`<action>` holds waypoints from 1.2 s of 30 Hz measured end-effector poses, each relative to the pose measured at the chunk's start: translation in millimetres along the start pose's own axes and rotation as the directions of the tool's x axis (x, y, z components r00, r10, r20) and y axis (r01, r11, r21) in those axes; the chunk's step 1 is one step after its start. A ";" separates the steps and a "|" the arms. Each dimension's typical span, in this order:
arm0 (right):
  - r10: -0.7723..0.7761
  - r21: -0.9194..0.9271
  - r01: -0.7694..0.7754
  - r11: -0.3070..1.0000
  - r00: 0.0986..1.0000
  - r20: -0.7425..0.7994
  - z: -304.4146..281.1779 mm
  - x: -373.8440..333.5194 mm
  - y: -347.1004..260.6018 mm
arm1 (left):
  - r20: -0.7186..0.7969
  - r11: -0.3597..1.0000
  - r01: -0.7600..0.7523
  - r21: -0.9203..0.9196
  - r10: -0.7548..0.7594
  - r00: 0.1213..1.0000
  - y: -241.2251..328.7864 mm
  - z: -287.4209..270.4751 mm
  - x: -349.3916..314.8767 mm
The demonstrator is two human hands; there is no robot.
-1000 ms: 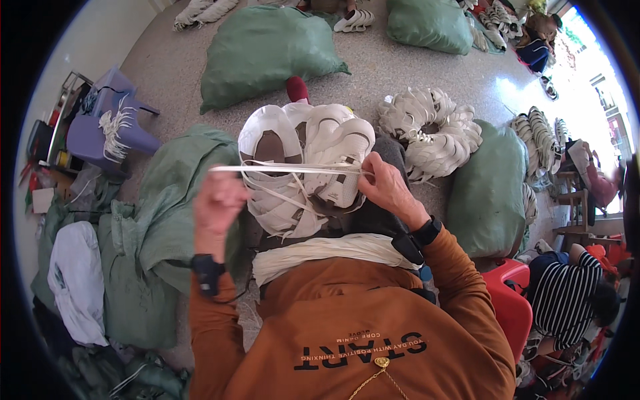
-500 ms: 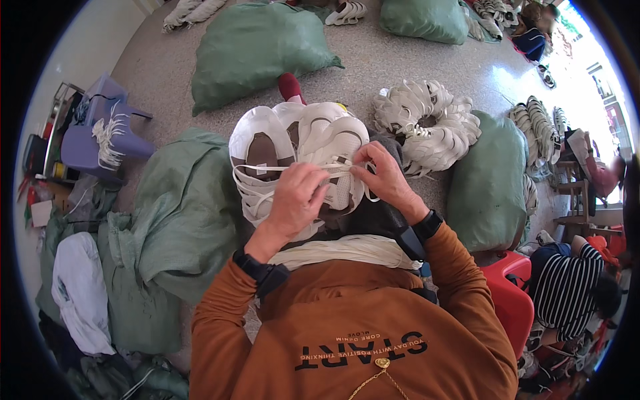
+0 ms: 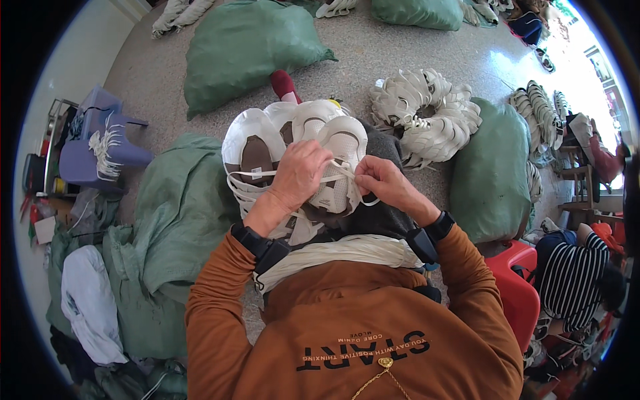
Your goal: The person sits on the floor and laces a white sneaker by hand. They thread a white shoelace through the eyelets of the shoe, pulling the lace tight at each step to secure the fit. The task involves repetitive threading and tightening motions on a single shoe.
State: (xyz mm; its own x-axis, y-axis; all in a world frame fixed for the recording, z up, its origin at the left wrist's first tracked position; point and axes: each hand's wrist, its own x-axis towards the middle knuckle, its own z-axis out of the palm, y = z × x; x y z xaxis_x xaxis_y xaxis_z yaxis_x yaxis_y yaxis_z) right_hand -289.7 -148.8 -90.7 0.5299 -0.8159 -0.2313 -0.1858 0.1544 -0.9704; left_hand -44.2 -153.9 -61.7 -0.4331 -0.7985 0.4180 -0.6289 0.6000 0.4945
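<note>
Several white and brown shoe uppers sit bunched on my lap. The nearest on the right, a white mesh upper [image 3: 342, 138], lies with its toe away from me. A flat cream shoelace [image 3: 328, 179] runs across its front between my two hands. My left hand [image 3: 297, 175] pinches the lace over the left side of the upper. At the upper's right edge my right hand [image 3: 388, 184] has thumb and forefinger closed on the lace. To the left, another upper [image 3: 255, 155] shows its brown inside. A bundle of cream laces [image 3: 337, 253] lies across my waist.
Ahead on the floor lie a stuffed green sack [image 3: 250, 57] and a ring of white uppers [image 3: 427, 119]. A second green sack [image 3: 490, 173] stands at the right, near a red plastic chair [image 3: 517, 287]. Left are a purple stool [image 3: 83, 157] and crumpled green sacking [image 3: 180, 213]. Another person [image 3: 567, 277] bends at the far right.
My left hand has moved up and slightly right over the upper. My right hand has come lower, and the lace between them now slants instead of running level.
</note>
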 end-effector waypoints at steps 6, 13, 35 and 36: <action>0.038 0.007 -0.039 0.999 0.997 0.073 -0.8 -3.9 -14.0 | 0.267 0.760 0.487 -0.430 -0.408 0.873 -25.6 -5.7 -13.6; -0.213 -0.500 0.139 0.855 0.973 -0.094 14.9 -6.7 -32.0 | -0.022 0.987 0.092 0.130 -0.090 0.996 6.2 -15.4 -10.0; -0.462 -0.674 0.208 0.709 0.859 -0.221 39.4 -3.0 -20.4 | 0.804 0.970 0.056 0.238 -0.229 0.548 57.2 -106.6 -219.8; -0.436 -0.680 0.190 0.708 0.875 -0.210 39.5 -4.2 -22.4 | 0.819 0.974 0.083 0.211 -0.223 0.528 59.0 -103.8 -222.3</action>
State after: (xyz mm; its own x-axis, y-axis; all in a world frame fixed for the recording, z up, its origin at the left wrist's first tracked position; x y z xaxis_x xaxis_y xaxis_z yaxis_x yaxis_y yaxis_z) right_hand -255.1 -126.8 -70.7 0.3711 -0.8983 0.2354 -0.5938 -0.4244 -0.6836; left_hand 82.1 64.1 -46.3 -0.6176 -0.5956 -0.5137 -0.7849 0.5075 0.3554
